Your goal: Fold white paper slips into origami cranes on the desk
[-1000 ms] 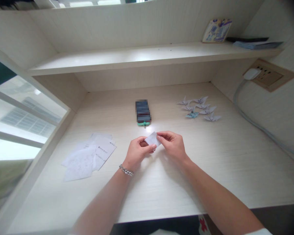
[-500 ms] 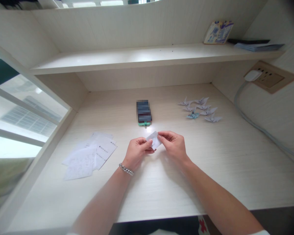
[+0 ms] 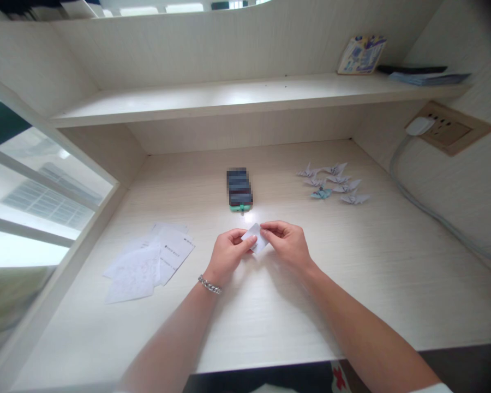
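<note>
A small folded piece of white paper [image 3: 257, 236] is held between my two hands, a little above the desk. My left hand [image 3: 230, 250], with a silver chain bracelet [image 3: 209, 284] on its wrist, pinches the paper's left side, thumb on top. My right hand [image 3: 288, 243] grips the upper right edge between thumb and fingertips. Several folded paper cranes [image 3: 346, 186] stand at the back right, among them a light blue crane [image 3: 321, 192]. To the left of my hands lie overlapping loose paper sheets [image 3: 137, 270], some with print.
Behind my hands a blurred phone-like device [image 3: 239, 186] with a green end lies on the desk [image 3: 372, 284]. A shelf [image 3: 213, 98] spans the back, bearing a small box [image 3: 360, 54] and flat booklets [image 3: 429, 79]. A grey cable [image 3: 429, 213] runs from the wall socket [image 3: 452, 131].
The paper has turned slightly between my hands and now shows a more diamond-like outline. Both hands keep their grip and have shifted only a little.
</note>
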Motion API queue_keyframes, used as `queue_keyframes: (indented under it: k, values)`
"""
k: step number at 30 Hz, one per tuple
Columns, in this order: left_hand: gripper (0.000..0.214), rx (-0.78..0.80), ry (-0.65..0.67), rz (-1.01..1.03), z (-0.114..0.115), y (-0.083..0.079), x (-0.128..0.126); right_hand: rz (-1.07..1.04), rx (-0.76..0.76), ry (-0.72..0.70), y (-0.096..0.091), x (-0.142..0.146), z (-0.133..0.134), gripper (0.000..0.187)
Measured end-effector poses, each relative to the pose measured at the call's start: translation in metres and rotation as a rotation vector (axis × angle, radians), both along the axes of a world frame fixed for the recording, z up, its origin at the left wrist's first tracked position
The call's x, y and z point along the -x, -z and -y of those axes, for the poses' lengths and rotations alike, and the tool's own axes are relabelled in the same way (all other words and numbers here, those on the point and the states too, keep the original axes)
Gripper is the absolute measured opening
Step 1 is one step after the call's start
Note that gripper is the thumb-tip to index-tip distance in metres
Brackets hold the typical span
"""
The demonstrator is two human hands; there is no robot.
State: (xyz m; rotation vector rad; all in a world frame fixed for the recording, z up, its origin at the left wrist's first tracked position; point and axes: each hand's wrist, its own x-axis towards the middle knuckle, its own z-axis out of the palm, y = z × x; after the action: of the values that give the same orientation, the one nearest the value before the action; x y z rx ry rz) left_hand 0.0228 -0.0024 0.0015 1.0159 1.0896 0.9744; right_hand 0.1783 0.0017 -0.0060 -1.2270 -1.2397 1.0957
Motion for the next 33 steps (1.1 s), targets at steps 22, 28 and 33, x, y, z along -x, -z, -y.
queue_keyframes:
  k: [22, 28, 33]
  values:
    - [0.024, -0.239, -0.254, -0.210, -0.002, 0.009, 0.001, -0.189, 0.184, -0.246, -0.001, 0.008, 0.004, 0.041]
    - [0.025, -0.266, -0.335, -0.199, 0.000, 0.009, -0.005, -0.241, 0.273, -0.226, 0.000, 0.016, 0.006, 0.031]
    - [0.025, -0.271, -0.375, -0.198, 0.001, 0.008, -0.008, -0.303, 0.337, -0.173, -0.002, 0.021, 0.007, 0.028]
